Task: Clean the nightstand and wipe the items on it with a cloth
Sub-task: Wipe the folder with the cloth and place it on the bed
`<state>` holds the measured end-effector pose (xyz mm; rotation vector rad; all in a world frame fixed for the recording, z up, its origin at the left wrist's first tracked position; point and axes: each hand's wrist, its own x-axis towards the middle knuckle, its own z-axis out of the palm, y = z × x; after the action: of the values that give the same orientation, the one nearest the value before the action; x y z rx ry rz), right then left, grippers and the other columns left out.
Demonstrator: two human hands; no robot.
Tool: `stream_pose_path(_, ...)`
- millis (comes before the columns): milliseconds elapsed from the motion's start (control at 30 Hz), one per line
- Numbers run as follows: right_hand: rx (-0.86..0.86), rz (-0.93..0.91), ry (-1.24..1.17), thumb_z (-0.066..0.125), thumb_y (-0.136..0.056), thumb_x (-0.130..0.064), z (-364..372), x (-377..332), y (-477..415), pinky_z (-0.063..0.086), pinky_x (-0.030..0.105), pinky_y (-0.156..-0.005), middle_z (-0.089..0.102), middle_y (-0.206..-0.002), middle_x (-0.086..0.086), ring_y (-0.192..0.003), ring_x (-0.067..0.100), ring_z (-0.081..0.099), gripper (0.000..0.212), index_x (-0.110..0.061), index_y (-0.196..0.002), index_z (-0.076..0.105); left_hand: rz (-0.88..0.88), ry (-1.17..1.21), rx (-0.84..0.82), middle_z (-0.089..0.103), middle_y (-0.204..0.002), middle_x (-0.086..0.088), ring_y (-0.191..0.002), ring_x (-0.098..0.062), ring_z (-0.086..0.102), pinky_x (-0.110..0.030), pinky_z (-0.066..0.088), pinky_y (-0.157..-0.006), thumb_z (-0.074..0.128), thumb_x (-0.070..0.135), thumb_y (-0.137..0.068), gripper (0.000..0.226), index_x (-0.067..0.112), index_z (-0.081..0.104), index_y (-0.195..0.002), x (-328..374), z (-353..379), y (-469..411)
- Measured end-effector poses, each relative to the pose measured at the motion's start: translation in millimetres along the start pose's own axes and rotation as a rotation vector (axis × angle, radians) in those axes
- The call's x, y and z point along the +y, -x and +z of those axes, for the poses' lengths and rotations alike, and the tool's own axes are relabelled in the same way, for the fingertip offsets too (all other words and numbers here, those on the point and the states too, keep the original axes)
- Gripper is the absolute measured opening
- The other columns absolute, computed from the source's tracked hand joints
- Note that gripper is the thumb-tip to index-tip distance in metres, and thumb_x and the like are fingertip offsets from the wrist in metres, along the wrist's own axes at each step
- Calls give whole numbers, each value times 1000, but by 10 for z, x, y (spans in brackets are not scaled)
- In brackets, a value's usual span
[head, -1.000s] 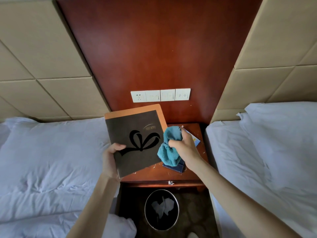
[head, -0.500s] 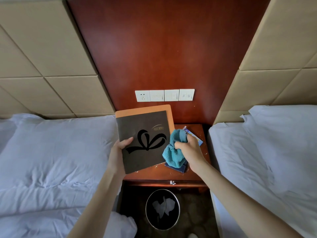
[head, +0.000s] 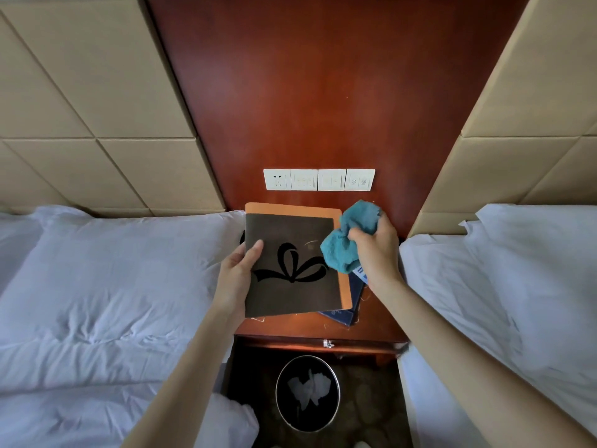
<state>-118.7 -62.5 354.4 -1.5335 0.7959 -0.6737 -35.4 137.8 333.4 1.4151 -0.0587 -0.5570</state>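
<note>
Our left hand (head: pixel 237 279) grips the stiff, light folder (head: pixel 292 263) by its left edge above the counter (head: pixel 371 324), while our right hand (head: pixel 376 250) bunches the soft cloth (head: pixel 347 240) against its cover.

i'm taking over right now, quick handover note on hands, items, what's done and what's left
Left hand grips the brown card folder with orange border and black bow by its left edge, held over the reddish wooden nightstand.
Right hand grips the bunched teal cloth at the folder's upper right edge.
Dark blue booklets lie on the nightstand beneath the folder's right side.
Done: folder picked up, cloth at it.
Left: booklets and the nightstand top, which shows pale specks.
</note>
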Motion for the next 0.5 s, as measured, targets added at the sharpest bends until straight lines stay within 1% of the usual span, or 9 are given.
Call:
stream_pose_path(67, -43, -90, 80, 62, -81, -3, 76, -93, 40, 43, 6, -61, 61, -103, -2, -91, 10, 60, 27, -13, -105, 56, 1, 10, -39, 74, -100, -7, -90, -24, 72, -33, 58, -65, 55, 42, -92, 27, 25, 71, -105, 7, 75, 32)
stream_pose_path(133, -118, -194, 192, 62, -79, -1, 190, -160, 161, 40, 1, -55, 58, -96, -2, -80, 1, 56, 21, -14, -94, 55, -25, 35, -61, 75, -99, -4, -89, -20, 72, -30, 58, -64, 52, 43, -94, 25, 31, 73, -99, -7, 164, 57)
stream_pose_path(200, -237, -299, 282, 63, -79, -1, 329, -157, 354, 39, -3, -58, 54, -96, -5, -81, 0, 52, 21, -12, -95, 57, -68, 57, -84, 75, -96, -5, -86, -20, 72, -30, 57, -63, 49, 41, -95, 28, 30, 75, -95, -35, 269, 66)
stream_pose_path(233, -310, -350, 341, 64, -80, -3, 392, -124, 458, 42, -2, -63, 53, -99, -6, -86, 4, 53, 23, -9, -101, 58, -78, 68, -84, 75, -95, -6, -84, -20, 72, -30, 57, -64, 48, 38, -96, 30, 26, 75, -95, -62, 310, 56)
stream_pose_path(267, -378, -396, 414, 63, -80, -5, 443, -77, 551, 47, 5, -71, 53, -101, -5, -90, 8, 53, 25, -9, -104, 58, -80, 84, -70, 74, -92, -7, -81, -20, 71, -30, 56, -66, 47, 34, -95, 31, 22, 75, -93, -84, 335, 43)
stream_pose_path(333, -463, -473, 553, 60, -79, -9, 476, -1, 683, 52, 31, -81, 53, -100, 3, -90, 20, 53, 21, -11, -100, 58, -76, 174, -48, 71, -86, -8, -79, -20, 67, -31, 53, -71, 50, 31, -91, 27, 16, 73, -91, -106, 319, 16)
stream_pose_path(367, -484, -522, 591, 59, -78, -9, 461, 17, 717, 50, 38, -81, 53, -97, 5, -88, 22, 52, 18, -11, -96, 58, -99, 259, -57, 71, -87, -9, -80, -20, 66, -31, 52, -73, 51, 34, -90, 29, 14, 71, -95, -106, 302, 11)
stream_pose_path(433, -506, -653, 626, 58, -75, -5, 398, 33, 715, 48, 39, -79, 58, -95, 5, -87, 23, 49, 19, -9, -94, 60, -157, 373, -86, 72, -95, -10, -83, -20, 68, -31, 55, -73, 47, 41, -94, 39, 11, 68, -106, -106, 256, 8)
stream_pose_path(500, -481, -772, 702, 59, -76, -3, 333, 51, 639, 47, 37, -77, 66, -105, 3, -90, 24, 50, 26, -6, -101, 64, -162, 354, -100, 72, -102, -13, -86, -22, 70, -31, 57, -69, 43, 42, -96, 43, 10, 66, -112, -112, 235, 9)
